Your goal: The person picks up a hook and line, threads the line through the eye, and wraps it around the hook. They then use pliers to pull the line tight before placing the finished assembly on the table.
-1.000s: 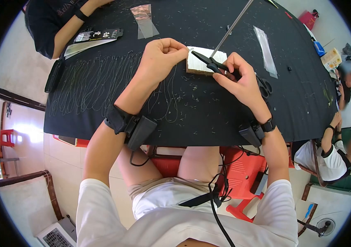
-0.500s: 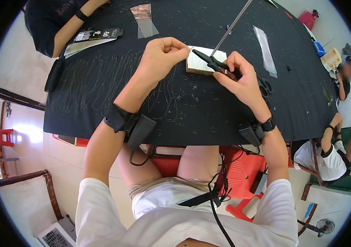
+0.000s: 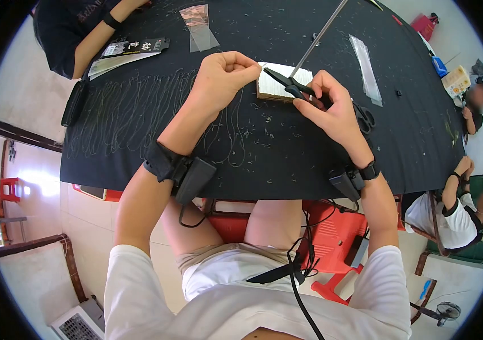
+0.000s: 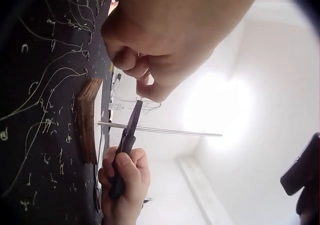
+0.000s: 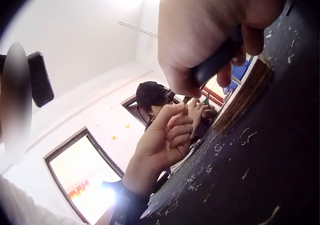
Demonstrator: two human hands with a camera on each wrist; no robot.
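Note:
In the head view the left hand [image 3: 221, 79] pinches something thin, thumb against forefinger, just left of a white-topped block [image 3: 275, 85]. The left wrist view shows a fine line with small loops at those fingertips. Black-handled scissors [image 4: 125, 144] are gripped by the right hand [image 4: 129, 185], their tips touching or very close to the pinched line. A thin metal rod [image 3: 316, 42] rises from the block. Rows of fine looped lines [image 3: 133, 116] lie left of the left hand. In the right wrist view the right hand [image 5: 215, 30] curls round the black handle, with the left hand [image 5: 167, 140] beyond it.
Another pair of scissors [image 3: 364, 119] lies right of the right hand. Clear plastic bags [image 3: 366, 71] [image 3: 200, 31] and a black-and-white packet [image 3: 133, 48] rest on the black cloth [image 3: 309, 170], strewn with small clippings. Another person's arm [image 3: 97, 42] is at the upper left; others sit at the right.
Both hands hold almost the same positions. At the far right, one seated person has shifted.

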